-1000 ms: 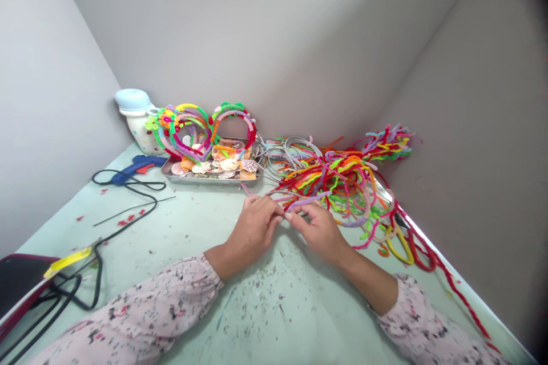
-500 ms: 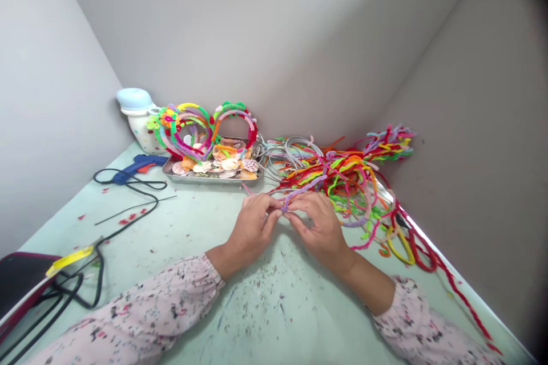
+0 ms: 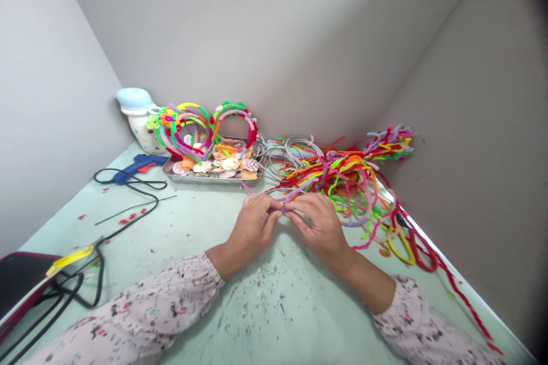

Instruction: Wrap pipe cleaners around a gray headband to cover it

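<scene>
A purple pipe cleaner is pinched between my two hands over the middle of the table, its free end rising past my right fingers. My left hand is closed, thumb and forefinger pressed together at the small purple part. Facing it, my right hand is closed too, its fingertips touching the same spot. Behind the fingers runs a thin grey band, mostly hidden; I cannot tell whether it is held. Just beyond my right hand lies a heap of coloured pipe cleaners.
A metal tray holds shells and pipe-cleaner-covered headbands. To its left are a blue glue gun with a looping black cord and a white cup with a blue lid. Scissors lie at right, by grey walls.
The purple pipe cleaner's free end has drawn in and shortened above my right hand. My right fingers have come closer to the left ones and curl over more.
</scene>
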A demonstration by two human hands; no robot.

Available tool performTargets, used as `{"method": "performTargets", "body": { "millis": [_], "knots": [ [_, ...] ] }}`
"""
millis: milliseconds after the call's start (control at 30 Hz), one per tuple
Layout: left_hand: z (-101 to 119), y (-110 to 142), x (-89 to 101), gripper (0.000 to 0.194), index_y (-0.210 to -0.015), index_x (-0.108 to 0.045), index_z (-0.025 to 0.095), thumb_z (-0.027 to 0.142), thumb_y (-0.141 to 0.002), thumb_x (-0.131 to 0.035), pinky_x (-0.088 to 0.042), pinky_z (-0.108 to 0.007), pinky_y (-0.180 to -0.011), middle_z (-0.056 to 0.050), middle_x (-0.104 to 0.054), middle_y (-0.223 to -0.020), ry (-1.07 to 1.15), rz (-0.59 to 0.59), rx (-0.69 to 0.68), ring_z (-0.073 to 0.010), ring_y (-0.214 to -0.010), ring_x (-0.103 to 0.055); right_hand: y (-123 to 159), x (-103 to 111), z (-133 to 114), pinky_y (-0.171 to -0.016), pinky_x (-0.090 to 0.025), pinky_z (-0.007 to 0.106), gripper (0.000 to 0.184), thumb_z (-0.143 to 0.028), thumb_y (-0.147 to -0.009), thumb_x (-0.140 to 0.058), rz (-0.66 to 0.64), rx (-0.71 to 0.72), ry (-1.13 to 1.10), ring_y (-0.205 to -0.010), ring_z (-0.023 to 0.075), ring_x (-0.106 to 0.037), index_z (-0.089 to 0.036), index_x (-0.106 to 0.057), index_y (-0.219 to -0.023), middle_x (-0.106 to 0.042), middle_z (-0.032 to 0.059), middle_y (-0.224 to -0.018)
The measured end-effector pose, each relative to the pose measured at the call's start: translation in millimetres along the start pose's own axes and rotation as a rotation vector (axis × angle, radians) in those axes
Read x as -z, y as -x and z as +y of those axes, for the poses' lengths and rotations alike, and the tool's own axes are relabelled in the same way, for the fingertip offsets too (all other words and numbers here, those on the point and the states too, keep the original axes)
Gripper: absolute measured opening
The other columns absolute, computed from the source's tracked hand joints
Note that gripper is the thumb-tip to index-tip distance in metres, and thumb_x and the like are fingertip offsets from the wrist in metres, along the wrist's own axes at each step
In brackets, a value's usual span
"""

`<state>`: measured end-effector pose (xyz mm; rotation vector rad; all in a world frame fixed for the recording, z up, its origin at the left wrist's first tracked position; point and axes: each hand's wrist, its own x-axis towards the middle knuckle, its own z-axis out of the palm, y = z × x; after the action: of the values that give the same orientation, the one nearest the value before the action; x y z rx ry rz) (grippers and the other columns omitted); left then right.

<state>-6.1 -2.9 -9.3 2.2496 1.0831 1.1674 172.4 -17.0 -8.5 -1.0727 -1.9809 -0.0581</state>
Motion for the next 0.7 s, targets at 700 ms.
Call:
{"method": "performTargets", "body": {
  "millis": [700],
  "knots": [
    [-2.3,1.9,-2.2,0.007,-0.091,-0.056,0.019,0.020,-0.090,-0.049,-0.041,-0.034,-0.080,-0.003,-0.061,-0.087,0.030,-0.030,0.021,-0.0180,-0.084,-0.055,-1.9,0.5,-0.7,-0.085,-0.042,0.037,0.007,-0.026,-0.088,-0.060,-0.124,-0.142,-0.098,-0.094,0.0200,-0.058,-0.023,-0.064,-0.092,-0.067,0.0021,-0.093]
  ]
}}
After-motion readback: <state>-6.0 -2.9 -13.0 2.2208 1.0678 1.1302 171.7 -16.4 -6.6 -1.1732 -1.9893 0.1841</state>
